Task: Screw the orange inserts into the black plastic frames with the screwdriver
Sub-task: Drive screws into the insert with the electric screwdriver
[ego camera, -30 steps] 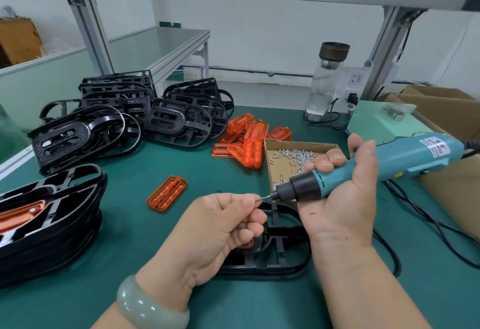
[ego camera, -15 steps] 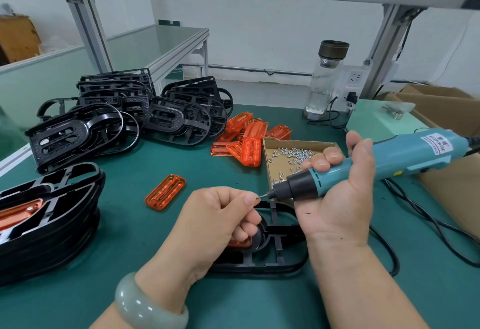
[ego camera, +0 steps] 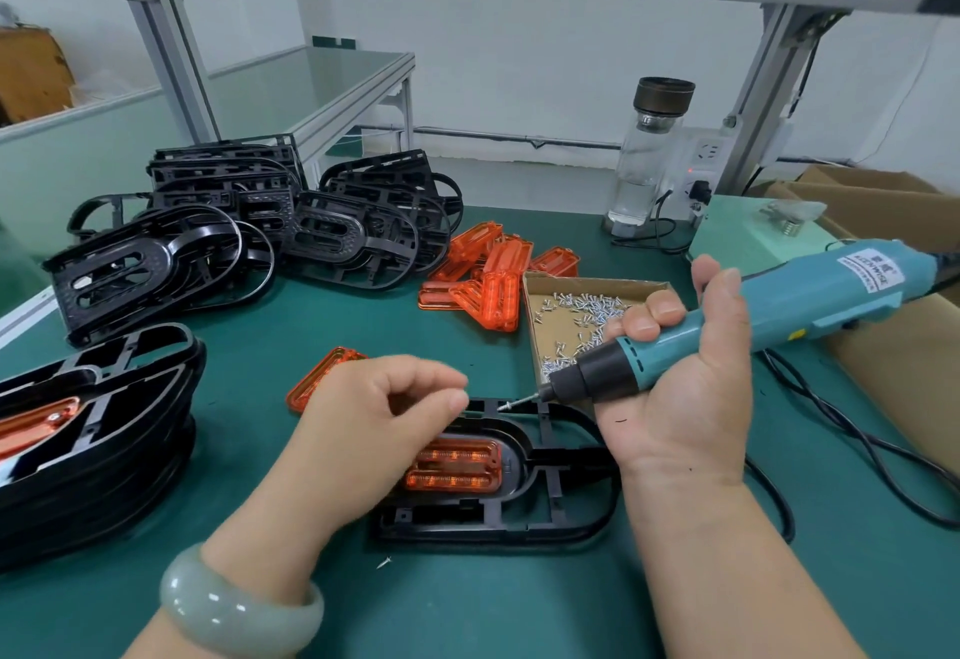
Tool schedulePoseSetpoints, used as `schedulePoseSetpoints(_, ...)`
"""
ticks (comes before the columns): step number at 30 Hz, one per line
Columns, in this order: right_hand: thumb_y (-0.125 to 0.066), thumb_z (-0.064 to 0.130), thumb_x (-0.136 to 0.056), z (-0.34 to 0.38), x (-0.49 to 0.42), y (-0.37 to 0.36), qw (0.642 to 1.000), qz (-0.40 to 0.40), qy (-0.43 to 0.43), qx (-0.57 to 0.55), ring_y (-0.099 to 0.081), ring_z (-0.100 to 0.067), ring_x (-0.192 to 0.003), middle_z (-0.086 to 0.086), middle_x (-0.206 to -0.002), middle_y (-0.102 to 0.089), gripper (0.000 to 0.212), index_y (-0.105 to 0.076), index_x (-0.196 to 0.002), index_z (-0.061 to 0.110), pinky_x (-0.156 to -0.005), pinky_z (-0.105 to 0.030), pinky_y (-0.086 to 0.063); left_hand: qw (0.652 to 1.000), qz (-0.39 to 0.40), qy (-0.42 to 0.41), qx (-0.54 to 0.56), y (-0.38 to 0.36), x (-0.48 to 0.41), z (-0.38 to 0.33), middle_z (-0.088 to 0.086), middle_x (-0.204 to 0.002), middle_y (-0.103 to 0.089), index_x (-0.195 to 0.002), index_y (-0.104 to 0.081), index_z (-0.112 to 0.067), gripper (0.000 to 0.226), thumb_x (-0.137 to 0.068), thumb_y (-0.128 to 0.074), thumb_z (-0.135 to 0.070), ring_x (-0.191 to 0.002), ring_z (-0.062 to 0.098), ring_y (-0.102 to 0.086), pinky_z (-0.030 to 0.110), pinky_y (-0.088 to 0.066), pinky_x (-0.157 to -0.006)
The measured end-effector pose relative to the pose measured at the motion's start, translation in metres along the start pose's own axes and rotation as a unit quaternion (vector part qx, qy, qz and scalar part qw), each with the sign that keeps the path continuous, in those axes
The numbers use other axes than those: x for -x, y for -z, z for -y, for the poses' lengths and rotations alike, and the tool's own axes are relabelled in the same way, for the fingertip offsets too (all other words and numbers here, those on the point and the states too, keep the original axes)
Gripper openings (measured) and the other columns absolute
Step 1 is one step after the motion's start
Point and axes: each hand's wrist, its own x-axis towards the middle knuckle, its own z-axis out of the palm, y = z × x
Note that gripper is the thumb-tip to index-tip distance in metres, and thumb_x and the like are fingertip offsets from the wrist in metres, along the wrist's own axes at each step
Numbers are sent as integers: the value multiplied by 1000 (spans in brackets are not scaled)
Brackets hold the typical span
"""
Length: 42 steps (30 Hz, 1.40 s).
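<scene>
Orange insert (ego camera: 454, 466) seated in the oval recess of the black frame (ego camera: 519, 531), flat on the bench (ego camera: 519, 606). Probably light, thin, glossy and stiff; liable to crack if overdriven, so best pressed down at its flat edge, clear of the screw holes. Frame likely light too, ribbed and open, apt to twist under torque; worth pinning by the rim.

On the frame's near side, one stray screw (ego camera: 384, 563). Over the frame's left end, left hand (ego camera: 379, 419), fingers curled, thumb near forefinger, blurred; cannot tell whether anything is pinched. Over the frame's right end, right hand (ego camera: 691, 398) wrapped tight round the screwdriver (ego camera: 810, 294), bit slanting toward the frame's far rim with a small screw (ego camera: 511, 402) at its tip; tiny, easily knocked off.

Right of the frame, looping cable (ego camera: 857, 440), likely to drag. Left of the frame, stack of frames (ego camera: 104, 450). Just beyond the frame's left end, spare insert (ego camera: 317, 385), half hidden by the left hand. Beyond the frame, cardboard box (ego camera: 535, 315) of screws, then pile of inserts (ego camera: 493, 284); far beyond and left of the frame, heap of bare frames (ego camera: 249, 237); farthest, glass bottle (ego camera: 647, 159).
</scene>
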Motion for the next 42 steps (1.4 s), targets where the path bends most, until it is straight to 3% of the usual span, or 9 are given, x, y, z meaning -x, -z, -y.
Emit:
schedulePoseSetpoints(2,-62,34,-85,1,-2,0,1000,-9,1,21,-44,-6,-46,8,-57,-47,18,-55,-99,24,-53,-18,-42,987,44,-45,-149,5,1,6,-18,-74,-67,-68,-70,-38,17,-75,-75,-23,-77,-6,-59,4,-39,-70)
schedulePoseSetpoints(4,-59,32,-91,1,-3,1,999,-13,5,42,-43,-6,-45,7,-56,-47,12,-53,-97,22,-52,-17,-41,964,106,-65,-235,4,3,7,-16,-78,-65,-76,-72,-38,10,-75,-75,-28,-81,0,-58,16,-42,-78)
schedulePoseSetpoints(6,-59,30,-91,1,-4,1,998,-11,8,58,-43,-6,-45,7,-56,-47,10,-54,-96,22,-51,-17,-40,946,145,-70,-282,1,4,8,-15,-85,-64,-88,-73,-39,12,-78,-71,-34,-90,5,-55,27,-44,-83)
schedulePoseSetpoints(10,-61,28,-89,0,-5,2,995,3,14,94,-44,-7,-46,6,-55,-47,12,-56,-97,21,-51,-19,-40,934,142,-70,-321,-6,2,6,-14,-93,-61,-98,-71,-41,17,-83,-65,-36,-98,9,-53,29,-43,-86)
schedulePoseSetpoints(14,-61,25,-91,-1,-6,4,992,9,15,123,-43,-9,-48,5,-57,-47,19,-54,-106,18,-51,-21,-41,935,153,-79,-311,-20,4,4,-13,-94,-57,-100,-70,-39,17,-85,-62,-37,-99,11,-52,29,-42,-86)
schedulePoseSetpoints(19,-56,17,-97,-2,-7,7,984,38,20,173,-45,-10,-45,4,-56,-48,3,-57,-99,19,-50,-22,-40,941,151,-78,-293,-23,6,6,-15,-90,-52,-99,-70,-38,16,-86,-62,-36,-96,9,-49,24,-40,-82)
schedulePoseSetpoints(26,-61,23,-83,-2,-7,6,976,60,24,210,-45,-9,-42,4,-53,-49,12,-59,-94,19,-46,-20,-40,945,148,-70,-284,-24,5,8,-14,-86,-51,-96,-71,-38,13,-86,-63,-35,-88,7,-45,21,-33,-74)
schedulePoseSetpoints(42,-59,18,-83,-4,-2,5,963,114,30,242,-43,-12,-43,3,-53,-48,13,-58,-95,15,-46,-22,-40,949,140,-75,-271,-24,7,9,-13,-86,-53,-93,-72,-38,11,-85,-65,-34,-88,8,-48,22,-36,-75)
